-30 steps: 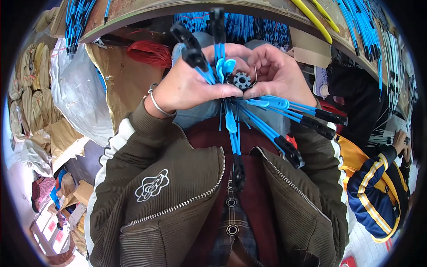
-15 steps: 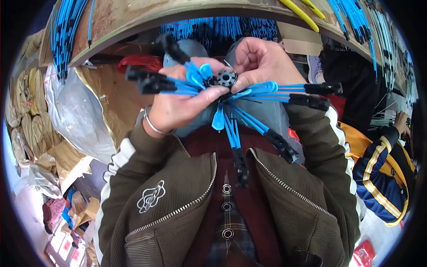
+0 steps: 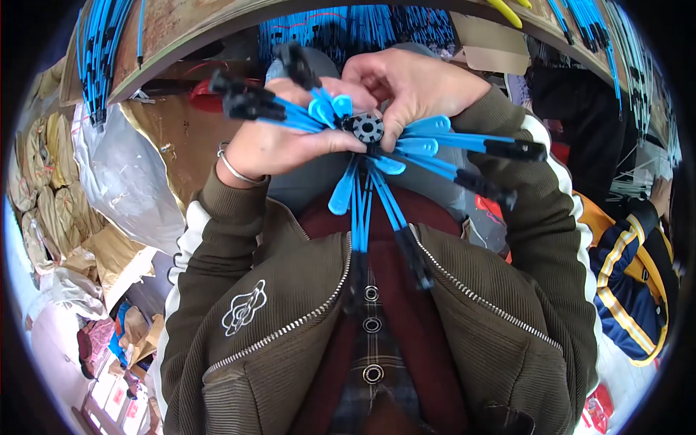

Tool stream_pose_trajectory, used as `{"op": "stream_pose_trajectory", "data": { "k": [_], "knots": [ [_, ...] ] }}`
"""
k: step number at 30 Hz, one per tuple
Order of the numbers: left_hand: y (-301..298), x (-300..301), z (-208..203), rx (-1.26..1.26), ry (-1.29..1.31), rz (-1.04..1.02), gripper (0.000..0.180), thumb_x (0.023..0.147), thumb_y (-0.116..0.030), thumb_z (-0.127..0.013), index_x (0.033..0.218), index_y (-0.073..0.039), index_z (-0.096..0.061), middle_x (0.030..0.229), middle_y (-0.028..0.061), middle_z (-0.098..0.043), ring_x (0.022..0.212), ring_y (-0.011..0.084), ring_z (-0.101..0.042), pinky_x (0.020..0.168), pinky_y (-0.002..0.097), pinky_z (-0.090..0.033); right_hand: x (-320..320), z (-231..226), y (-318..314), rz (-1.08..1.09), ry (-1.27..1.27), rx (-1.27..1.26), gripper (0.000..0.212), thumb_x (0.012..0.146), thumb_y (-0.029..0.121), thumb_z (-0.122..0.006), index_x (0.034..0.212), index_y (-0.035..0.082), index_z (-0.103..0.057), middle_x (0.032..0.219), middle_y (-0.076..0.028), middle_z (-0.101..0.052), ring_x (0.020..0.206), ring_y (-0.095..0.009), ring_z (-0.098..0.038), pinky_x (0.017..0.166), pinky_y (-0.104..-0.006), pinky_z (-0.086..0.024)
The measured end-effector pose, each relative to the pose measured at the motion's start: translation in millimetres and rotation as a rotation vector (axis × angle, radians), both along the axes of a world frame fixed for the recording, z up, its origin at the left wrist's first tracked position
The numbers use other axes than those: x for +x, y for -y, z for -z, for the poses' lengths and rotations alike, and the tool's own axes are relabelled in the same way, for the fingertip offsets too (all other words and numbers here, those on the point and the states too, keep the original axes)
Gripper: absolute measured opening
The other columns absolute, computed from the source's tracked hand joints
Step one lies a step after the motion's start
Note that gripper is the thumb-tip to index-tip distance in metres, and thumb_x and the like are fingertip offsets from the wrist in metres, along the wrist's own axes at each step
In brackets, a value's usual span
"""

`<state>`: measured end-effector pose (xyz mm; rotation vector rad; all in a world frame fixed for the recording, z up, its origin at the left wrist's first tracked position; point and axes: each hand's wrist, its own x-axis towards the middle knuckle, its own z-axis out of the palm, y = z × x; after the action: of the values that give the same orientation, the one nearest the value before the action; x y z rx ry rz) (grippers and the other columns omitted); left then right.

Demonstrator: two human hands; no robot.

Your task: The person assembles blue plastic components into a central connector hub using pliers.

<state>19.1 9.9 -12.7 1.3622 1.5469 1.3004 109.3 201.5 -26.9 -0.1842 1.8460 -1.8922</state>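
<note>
A black, round, notched hub (image 3: 368, 119) is held up in front of my lap, with several blue arms (image 3: 470, 142) fanning out from it. Thick black pieces (image 3: 515, 150) cap the arms, and short flat blue tabs (image 3: 342, 196) stick out near the hub. My left hand (image 3: 272, 145) grips the hub from the left, its thumb just below the hub and some arms passing over the palm. Bent in a pinch at the hub's right edge, my right hand (image 3: 420, 85) hides whatever small part may lie between its fingertips.
A wooden bench (image 3: 196, 25) curves across the far side, with blue rods (image 3: 105, 54) hanging at its left and yellow-handled tool parts (image 3: 505, 12) at its right. More blue rods (image 3: 326, 27) lie beneath. A person's striped sleeve (image 3: 616, 268) is at the right; paper sacks (image 3: 47, 170) line the left.
The arms have swung round the hub, with the lower ones shifting leftward. My right hand has moved slightly left and up, its fingers closer over the hub. Both hands keep hold.
</note>
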Motion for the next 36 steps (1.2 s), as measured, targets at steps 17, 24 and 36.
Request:
{"op": "stream_pose_trajectory", "data": {
  "k": [17, 24, 36],
  "knots": [
    [25.1, -1.2, 4.6, -0.090, 0.428, -0.331, 0.047, 0.067, -0.015, -0.071, 0.109, 0.000, -0.057, 0.108, 0.0132, -0.055, 0.101, 0.0271, -0.053, 0.087, 0.0346, -0.042, 9.8, 5.5, 23.4, 0.296, -0.282, 0.072, 0.051, 0.061, 0.005, -0.077, 0.105, 0.005, -0.052, 0.097, -0.003, -0.060, 0.091, -0.014, -0.056, 0.082, -0.0287, -0.044],
    [34.1, 14.1, 13.5, 0.133, -0.229, -0.326, 0.039, 0.074, -0.003, -0.054, 0.113, 0.004, -0.051, 0.111, 0.0145, -0.055, 0.101, 0.0279, -0.055, 0.087, 0.0330, -0.043, 17.2, 0.1, 40.2, 0.510, -0.254, 0.325, 0.055, 0.061, 0.009, -0.078, 0.107, 0.003, -0.049, 0.091, -0.007, -0.060, 0.082, -0.017, -0.058, 0.074, -0.0296, -0.046],
    [22.9, 40.2, 21.2, 0.080, -0.178, -0.680, 0.034, 0.060, -0.015, -0.079, 0.085, 0.000, -0.062, 0.086, 0.0084, -0.055, 0.073, 0.0212, -0.056, 0.063, 0.0324, -0.046, 22.5, 1.4, 58.2, 0.559, -0.350, 0.437, 0.075, 0.056, 0.017, -0.081, 0.121, 0.004, -0.045, 0.089, -0.008, -0.059, 0.069, -0.015, -0.053, 0.060, -0.0275, -0.045]
  ]
}}
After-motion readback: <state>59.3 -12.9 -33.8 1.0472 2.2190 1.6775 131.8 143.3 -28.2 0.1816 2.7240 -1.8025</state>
